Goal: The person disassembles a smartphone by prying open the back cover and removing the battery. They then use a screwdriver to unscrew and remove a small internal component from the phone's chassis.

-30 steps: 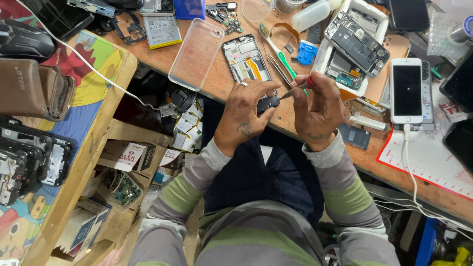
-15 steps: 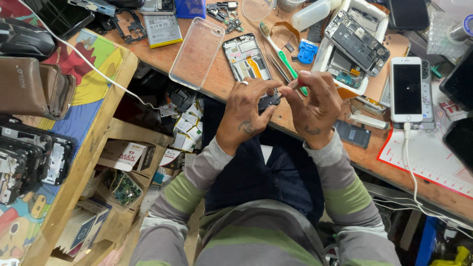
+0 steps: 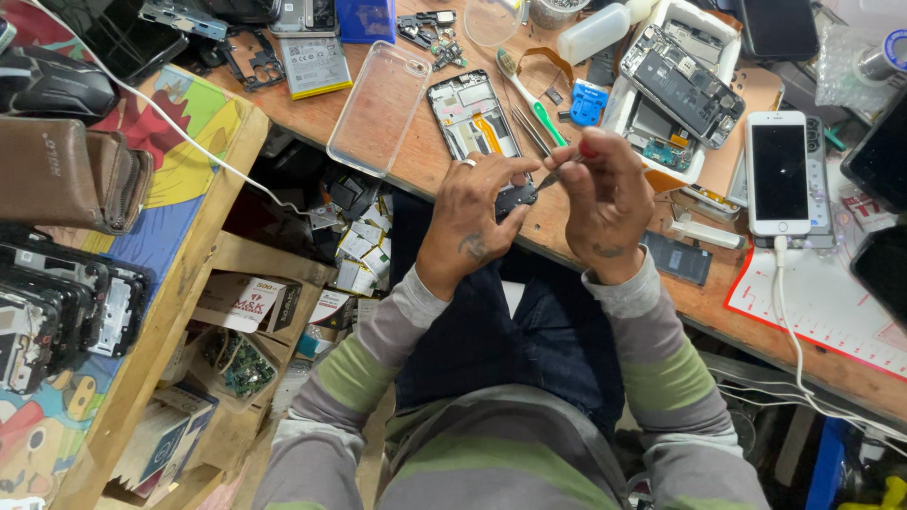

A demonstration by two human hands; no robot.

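The left hand (image 3: 477, 222) grips a small dark phone part (image 3: 515, 198) between thumb and fingers, held just off the near edge of the wooden surface (image 3: 444, 156) and over the person's lap. The right hand (image 3: 605, 203) is closed on a thin metal tool (image 3: 551, 177), seemingly tweezers, whose tip meets the part's right side.

Compared with a second ago, the two hands have drawn closer together. The right hand has curled in over the part, so less of the tool now shows. The part has hardly moved. That suggests the work has gone from lining up the tool to fine picking at the part itself.

Just beyond the hands lie an opened phone frame (image 3: 472, 118), a clear phone case (image 3: 378, 104) and a green-handled toothbrush (image 3: 529, 94). A white phone (image 3: 777, 170) sits well to the right, with a cable plugged in.
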